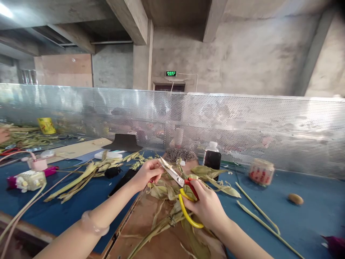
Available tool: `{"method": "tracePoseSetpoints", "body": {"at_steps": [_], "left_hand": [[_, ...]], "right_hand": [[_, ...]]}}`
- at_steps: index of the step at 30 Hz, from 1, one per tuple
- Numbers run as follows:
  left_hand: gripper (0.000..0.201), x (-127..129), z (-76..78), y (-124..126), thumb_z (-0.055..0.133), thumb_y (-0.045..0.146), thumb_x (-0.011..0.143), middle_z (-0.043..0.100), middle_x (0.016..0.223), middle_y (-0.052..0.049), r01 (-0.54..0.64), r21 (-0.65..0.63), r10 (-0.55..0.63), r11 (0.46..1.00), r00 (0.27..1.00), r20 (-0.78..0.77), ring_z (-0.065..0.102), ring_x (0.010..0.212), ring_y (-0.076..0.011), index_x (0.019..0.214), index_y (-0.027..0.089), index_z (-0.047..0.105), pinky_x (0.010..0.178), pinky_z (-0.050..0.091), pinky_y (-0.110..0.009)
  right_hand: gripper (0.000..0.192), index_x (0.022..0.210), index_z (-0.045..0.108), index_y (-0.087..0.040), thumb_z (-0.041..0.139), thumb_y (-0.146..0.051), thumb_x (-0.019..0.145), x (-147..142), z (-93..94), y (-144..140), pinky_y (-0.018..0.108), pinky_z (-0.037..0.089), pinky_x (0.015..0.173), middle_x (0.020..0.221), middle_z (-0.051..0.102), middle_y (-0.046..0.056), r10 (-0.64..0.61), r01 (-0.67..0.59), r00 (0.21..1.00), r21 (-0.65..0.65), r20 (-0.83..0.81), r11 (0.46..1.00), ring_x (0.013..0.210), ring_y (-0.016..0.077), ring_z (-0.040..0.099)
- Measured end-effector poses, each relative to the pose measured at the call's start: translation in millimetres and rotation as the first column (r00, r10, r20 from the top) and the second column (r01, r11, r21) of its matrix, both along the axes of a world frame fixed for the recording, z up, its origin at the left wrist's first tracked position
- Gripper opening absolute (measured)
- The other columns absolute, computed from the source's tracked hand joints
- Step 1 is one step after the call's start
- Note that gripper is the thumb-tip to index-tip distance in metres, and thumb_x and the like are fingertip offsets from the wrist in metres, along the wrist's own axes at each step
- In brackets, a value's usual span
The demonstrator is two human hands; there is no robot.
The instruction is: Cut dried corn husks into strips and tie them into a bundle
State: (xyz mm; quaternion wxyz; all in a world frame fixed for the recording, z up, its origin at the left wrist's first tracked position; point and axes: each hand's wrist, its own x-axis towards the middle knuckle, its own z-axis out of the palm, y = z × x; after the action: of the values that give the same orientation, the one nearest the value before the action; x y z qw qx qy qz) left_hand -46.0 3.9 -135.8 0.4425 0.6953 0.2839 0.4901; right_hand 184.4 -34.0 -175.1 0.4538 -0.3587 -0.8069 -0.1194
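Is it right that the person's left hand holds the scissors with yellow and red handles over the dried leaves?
Not quite. The head view shows the right hand holding the scissors, with yellow and red handles. The left hand pinches something by the blade tips, above the dried leaves.

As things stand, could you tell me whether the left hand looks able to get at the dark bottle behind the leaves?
Probably yes. The left hand pinches a leaf by the scissors, and the dark bottle stands farther back to its right. Only low leaves and the scissor blades lie between; it would have to let go first.
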Motion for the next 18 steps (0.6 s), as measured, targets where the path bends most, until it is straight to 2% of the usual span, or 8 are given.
{"method": "tracePoseSetpoints", "body": {"at_steps": [3,6,10,14,18], "left_hand": [[0.016,-2,-2.0,2,0.061,0.029,0.081,0.048,0.037,0.008,0.019,0.001,-0.019,1.0,1.0,0.008,0.027,0.03,-0.0034,0.074,0.017,0.053,0.034,0.017,-0.016],[0.014,-4,-2.9,5,0.062,0.027,0.079,0.048,0.037,0.008,0.033,0.017,-0.034,0.999,0.999,0.028,0.029,0.03,-0.0036,0.073,0.017,0.053,0.034,0.016,-0.016],[0.015,-8,1.2,4,0.062,0.025,0.078,0.048,0.038,0.008,0.055,0.035,-0.055,0.998,0.998,0.007,0.031,0.031,-0.0033,0.07,0.017,0.052,0.034,0.018,-0.015],[0.013,-13,6.3,0,0.062,0.021,0.076,0.049,0.039,0.007,0.067,0.047,-0.064,0.997,0.996,-0.065,0.037,0.033,-0.0039,0.069,0.017,0.053,0.035,0.021,-0.014],[0.01,-14,7.0,-1,0.061,0.018,0.075,0.049,0.039,0.008,0.058,0.04,-0.055,0.998,0.996,-0.066,0.04,0.033,-0.0044,0.068,0.016,0.054,0.035,0.023,-0.014]], "right_hand": [[0.019,0.093,0.054,-0.019,0.058,-0.031,0.078,0,0.2,-2,0.026,0.049,0.053,0.077,0.064,0.004,0.013,-0.013,1.0,0.007,-0.001,1.0,0.061,0.0179,0.063],[0.021,0.097,0.053,-0.018,0.057,-0.029,0.08,0,-0.3,-3,0.026,0.051,0.057,0.086,0.066,0.006,0.035,-0.035,0.999,0.021,0.002,0.999,0.068,0.0187,0.066],[0.022,0.099,0.052,-0.017,0.058,-0.029,0.081,1,-2.1,-2,0.028,0.053,0.063,0.092,0.067,0.009,0.05,-0.054,0.998,0.09,0.043,0.994,0.079,0.0218,0.067],[0.024,0.099,0.051,-0.016,0.058,-0.03,0.081,2,-3.3,-1,0.028,0.053,0.061,0.089,0.067,0.008,0.047,-0.058,0.995,0.128,0.086,0.99,0.076,0.0217,0.067],[0.023,0.094,0.051,-0.018,0.061,-0.03,0.077,0,-2.4,-2,0.027,0.051,0.053,0.082,0.066,0.005,-0.008,-0.001,0.997,0.115,0.08,0.993,0.07,0.0208,0.067]]}}
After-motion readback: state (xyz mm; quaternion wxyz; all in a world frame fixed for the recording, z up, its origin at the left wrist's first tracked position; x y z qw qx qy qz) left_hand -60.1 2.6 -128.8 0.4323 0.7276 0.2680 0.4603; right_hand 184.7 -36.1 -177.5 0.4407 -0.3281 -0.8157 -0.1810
